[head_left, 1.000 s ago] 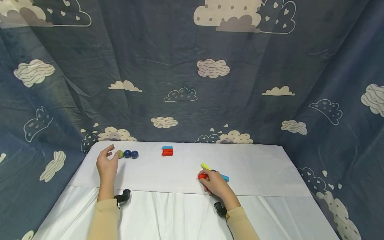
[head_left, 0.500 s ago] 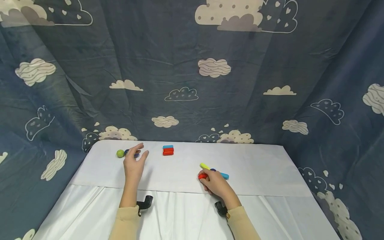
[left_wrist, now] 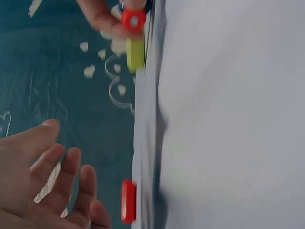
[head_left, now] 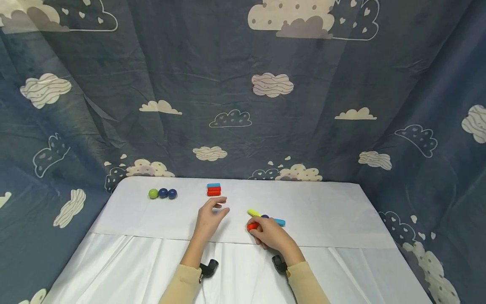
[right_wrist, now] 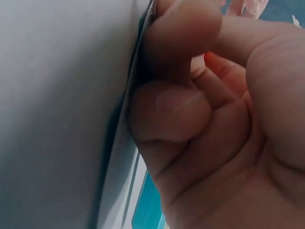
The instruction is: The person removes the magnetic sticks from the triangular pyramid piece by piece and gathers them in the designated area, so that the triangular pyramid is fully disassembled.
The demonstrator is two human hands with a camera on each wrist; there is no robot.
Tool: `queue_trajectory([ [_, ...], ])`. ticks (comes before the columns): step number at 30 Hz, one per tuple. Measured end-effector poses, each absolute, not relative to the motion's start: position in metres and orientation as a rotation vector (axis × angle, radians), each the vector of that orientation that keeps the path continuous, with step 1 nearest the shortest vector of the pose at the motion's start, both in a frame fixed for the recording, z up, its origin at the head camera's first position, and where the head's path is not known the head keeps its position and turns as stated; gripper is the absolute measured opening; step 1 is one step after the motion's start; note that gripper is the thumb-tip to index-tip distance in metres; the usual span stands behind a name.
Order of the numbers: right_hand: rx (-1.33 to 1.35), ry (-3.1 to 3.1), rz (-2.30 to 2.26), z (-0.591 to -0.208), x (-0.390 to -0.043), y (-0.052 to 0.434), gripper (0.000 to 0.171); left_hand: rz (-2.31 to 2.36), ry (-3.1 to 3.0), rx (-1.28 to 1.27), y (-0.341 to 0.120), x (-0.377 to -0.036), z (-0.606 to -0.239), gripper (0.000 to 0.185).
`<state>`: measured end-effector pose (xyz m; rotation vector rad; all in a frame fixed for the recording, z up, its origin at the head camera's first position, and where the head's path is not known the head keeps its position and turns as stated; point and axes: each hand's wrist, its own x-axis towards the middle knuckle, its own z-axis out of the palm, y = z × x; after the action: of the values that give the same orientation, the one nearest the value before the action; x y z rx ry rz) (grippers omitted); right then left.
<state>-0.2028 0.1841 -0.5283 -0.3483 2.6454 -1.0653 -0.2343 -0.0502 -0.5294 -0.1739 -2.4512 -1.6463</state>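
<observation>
My right hand (head_left: 271,232) pinches a short red stick (head_left: 252,226) low over the white table; in the left wrist view its end shows a grey dot. Close against those fingers are a yellow-green stick (head_left: 253,213), a dark blue ball (head_left: 265,216) and a light blue stick (head_left: 279,222), partly covered by the hand. My left hand (head_left: 208,219) holds nothing, its fingers loosely bent and thumb apart, left of the right hand. Just beyond it lie two red sticks (head_left: 214,193) and a light blue stick (head_left: 213,185) in a row.
At the back left of the white-covered table (head_left: 322,211), a green ball (head_left: 153,193) and two dark blue balls (head_left: 167,193) sit side by side. A dark cloud-patterned curtain (head_left: 228,139) hangs behind the table and at both sides.
My left hand has left the green ball and swept right, past the blue balls, to near the red sticks. My right hand and the pieces by it have shifted slightly left.
</observation>
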Motion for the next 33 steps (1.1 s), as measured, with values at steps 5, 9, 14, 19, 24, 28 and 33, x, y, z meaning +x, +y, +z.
queue_trajectory([
  [5,-0.425,2.634,-1.06,-0.529,-0.203,0.183,0.017,-1.655,-2.521,-0.285,-0.038,-0.23,-0.535,0.035],
  [9,-0.483,2.598,-1.075,-0.528,-0.201,0.179,0.016,-1.597,-2.596,-0.362,-0.032,-0.228,-0.541,0.033],
  [14,-0.537,2.554,-1.07,-0.527,-0.199,0.172,0.015,-1.557,-2.676,-0.407,-0.03,-0.226,-0.545,0.033],
  [19,-0.606,2.534,-1.061,-0.525,-0.196,0.167,0.013,-1.468,-2.742,-0.444,-0.028,-0.224,-0.549,0.031],
  [24,-0.623,2.51,-1.065,-0.524,-0.195,0.165,0.016,-1.428,-2.751,-0.425,-0.028,-0.222,-0.549,0.023],
  [28,-0.616,2.464,-1.095,-0.525,-0.197,0.169,0.03,-1.429,-2.745,-0.396,-0.029,-0.222,-0.55,0.02],
  [33,-0.545,2.406,-1.22,-0.529,-0.202,0.178,0.04,-1.424,-2.742,-0.396,-0.029,-0.222,-0.552,0.018],
])
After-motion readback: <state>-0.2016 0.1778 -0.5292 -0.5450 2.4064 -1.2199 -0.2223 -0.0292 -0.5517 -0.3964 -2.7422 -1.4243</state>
